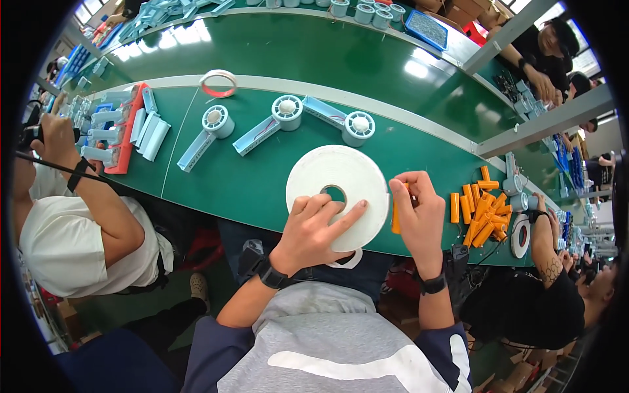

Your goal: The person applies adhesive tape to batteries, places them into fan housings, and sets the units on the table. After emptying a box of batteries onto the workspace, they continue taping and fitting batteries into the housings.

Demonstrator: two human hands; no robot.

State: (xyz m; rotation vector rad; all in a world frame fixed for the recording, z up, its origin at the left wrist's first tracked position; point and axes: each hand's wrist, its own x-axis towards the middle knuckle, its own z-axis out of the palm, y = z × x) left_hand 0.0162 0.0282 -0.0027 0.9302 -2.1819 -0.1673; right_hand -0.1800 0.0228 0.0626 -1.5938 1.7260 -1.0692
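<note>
A large white roll of tape (pixel 337 170) lies near the table's front edge, its flat side facing up. My left hand (pixel 313 229) grips it, some fingers at the centre hole and the index finger stretched across the face. My right hand (pixel 420 213), at the roll's right edge, pinches an orange cylindrical battery (pixel 396 219), which the fingers partly cover. Beyond the roll are three light-blue handheld-fan housings with round vented heads: a left one (pixel 215 123), a middle one (pixel 287 112) and a right one (pixel 358 127).
Orange batteries (pixel 485 211) are heaped at the right, beside a smaller white tape roll (pixel 520 236). A red-and-white ring of tape (pixel 218 84) lies at the far side. Left stands a red rack (pixel 134 131) with light-blue parts. Co-workers sit on both sides; metal posts (pixel 544 121) rise at right.
</note>
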